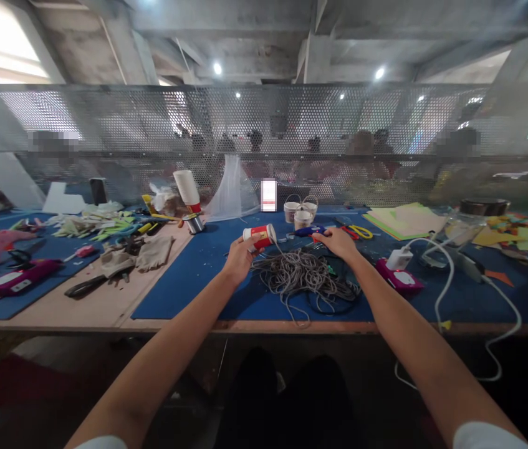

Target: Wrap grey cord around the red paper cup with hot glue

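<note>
My left hand [239,259] is closed round a red and white paper cup [264,236], tilted on its side above the blue mat. A strand of the tangled grey cord [298,274] runs up to the cup's right end. To the right, the fingers of my right hand [340,242] are curled at a blue glue gun [309,231] with a red part; the fingers partly hide its handle. Just behind the gun stand three small cups with cord handles [303,218].
Yellow-handled scissors [360,231] and a purple box [399,277] with a white plug and cable lie right. Coloured sheets [404,219] are behind. Stacked cups [186,190] stand back left, with gloves [154,252] and a pink glue gun [4,243] further left. A mesh screen [254,118] bounds the table.
</note>
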A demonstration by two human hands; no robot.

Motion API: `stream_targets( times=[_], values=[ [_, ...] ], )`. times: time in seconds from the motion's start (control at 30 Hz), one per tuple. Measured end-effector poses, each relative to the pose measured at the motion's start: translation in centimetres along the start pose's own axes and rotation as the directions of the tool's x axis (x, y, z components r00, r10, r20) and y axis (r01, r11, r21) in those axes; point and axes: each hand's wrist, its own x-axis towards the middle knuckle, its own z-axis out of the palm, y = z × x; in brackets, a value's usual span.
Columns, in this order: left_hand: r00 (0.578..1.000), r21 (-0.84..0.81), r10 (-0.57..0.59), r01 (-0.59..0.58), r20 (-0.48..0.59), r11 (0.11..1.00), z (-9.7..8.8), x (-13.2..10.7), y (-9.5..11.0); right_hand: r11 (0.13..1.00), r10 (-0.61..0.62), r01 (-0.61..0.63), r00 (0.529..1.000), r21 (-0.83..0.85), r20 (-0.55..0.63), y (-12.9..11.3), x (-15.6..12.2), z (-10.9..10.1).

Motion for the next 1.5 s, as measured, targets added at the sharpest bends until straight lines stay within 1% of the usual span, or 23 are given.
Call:
stream_targets(
  times=[0.2, 0.33, 0.4, 0.43, 0.47, 0.5, 0.53, 0.57, 0.6, 0.63, 0.67, 0.7, 0.77, 0.8, 0.83, 0.9, 1.0, 1.07, 1.13, 1.2, 1.33, 1.5],
  values=[
    [1.000, -0.003, -0.009, 0.009, 0.028, 1.000, 0.1, 0.0, -0.2, 0.985, 0.082, -0.080, 0.997, -0.154, 0.010, 0.5, -0.5, 0.4],
    [0.999, 0.011, -0.020, 0.020, 0.032, 1.000, 0.7, -0.2, 0.4, 0.973, 0.096, -0.093, 0.995, -0.213, 0.003, 0.5, -0.9, 0.5],
    [0.998, 0.033, -0.018, 0.016, 0.064, 0.999, 1.1, -0.3, 1.0, 0.971, 0.066, -0.078, 0.996, -0.226, -0.062, 0.2, -1.1, 0.5],
    [0.997, 0.047, -0.010, 0.006, 0.077, 0.999, 1.4, -0.3, 1.4, 0.977, 0.027, -0.050, 0.993, -0.209, -0.111, -0.1, -1.2, 0.5],
    [0.996, 0.058, 0.000, -0.006, 0.093, 0.998, 1.6, -0.3, 1.7, 0.987, -0.024, -0.002, 0.987, -0.162, -0.157, -0.7, -1.3, 0.4],
    [0.994, 0.072, 0.011, -0.019, 0.109, 0.997, 1.8, -0.3, 2.0, 0.995, -0.085, 0.072, 0.979, -0.072, -0.186, -1.4, -1.4, 0.4],
    [0.992, 0.087, 0.022, -0.033, 0.123, 0.996, 2.0, -0.1, 2.3, 0.986, -0.143, 0.156, 0.973, 0.064, -0.180, -2.2, -1.7, 0.4],
    [0.989, 0.107, 0.028, -0.043, 0.142, 0.993, 2.2, 0.0, 2.5, 0.941, -0.201, 0.231, 0.969, 0.246, -0.142, -3.2, -2.0, 0.3],
    [0.987, 0.123, 0.039, -0.058, 0.154, 0.991, 2.4, 0.3, 2.6, 0.858, -0.265, 0.267, 0.962, 0.439, -0.066, -4.3, -2.3, 0.2],
    [0.986, 0.135, 0.053, -0.074, 0.158, 0.988, 2.5, 0.6, 2.6, 0.768, -0.313, 0.250, 0.950, 0.589, 0.004, -5.4, -2.8, 0.1],
    [0.985, 0.142, 0.067, -0.089, 0.156, 0.986, 2.6, 0.9, 2.5, 0.694, -0.350, 0.215, 0.935, 0.688, 0.061, -6.5, -3.2, 0.0],
    [0.985, 0.145, 0.079, -0.101, 0.151, 0.984, 2.6, 1.2, 2.4, 0.641, -0.384, 0.175, 0.916, 0.747, 0.115, -7.4, -3.7, -0.1],
    [0.986, 0.143, 0.091, -0.111, 0.137, 0.984, 2.4, 1.9, 2.0, 0.598, -0.428, 0.099, 0.878, 0.795, 0.213, -8.9, -4.4, -0.2],
    [0.987, 0.144, 0.085, -0.104, 0.136, 0.984, 2.2, 2.1, 1.8, 0.600, -0.434, 0.075, 0.867, 0.797, 0.245, -9.3, -4.7, -0.1],
    [0.988, 0.140, 0.085, -0.102, 0.128, 0.985, 2.0, 2.3, 1.6, 0.604, -0.429, 0.065, 0.866, 0.794, 0.255, -9.5, -4.8, -0.1],
    [0.987, 0.148, 0.081, -0.102, 0.140, 0.984, 1.5, 2.6, 1.4, 0.630, -0.396, 0.078, 0.888, 0.773, 0.233, -9.5, -4.9, 0.2],
    [0.985, 0.192, 0.091, -0.119, 0.148, 0.974, 0.9, 2.7, 1.2, 0.697, -0.355, 0.170, 0.926, 0.697, 0.130, -9.1, -4.8, 0.6],
    [0.986, 0.221, 0.095, -0.123, 0.134, 0.967, 0.7, 2.6, 1.2, 0.741, -0.367, 0.281, 0.930, 0.610, 0.018, -9.0, -4.9, 0.6],
    [0.986, 0.241, 0.093, -0.125, 0.138, 0.962, 0.8, 2.4, 1.2, 0.768, -0.401, 0.396, 0.910, 0.503, -0.105, -9.0, -5.2, 0.3],
    [0.982, 0.271, 0.105, -0.144, 0.156, 0.952, 0.9, 2.2, 1.2, 0.787, -0.427, 0.467, 0.884, 0.403, -0.191, -9.1, -5.5, 0.0],
    [0.977, 0.332, 0.123, -0.176, 0.175, 0.927, 1.2, 1.8, 1.1, 0.813, -0.439, 0.511, 0.853, 0.279, -0.283, -9.0, -5.5, -0.3],
    [0.964, 0.378, 0.141, -0.221, 0.227, 0.899, 1.1, 1.6, 0.8, 0.819, -0.441, 0.525, 0.834, 0.232, -0.332, -8.7, -5.2, -0.5]
  ],
)
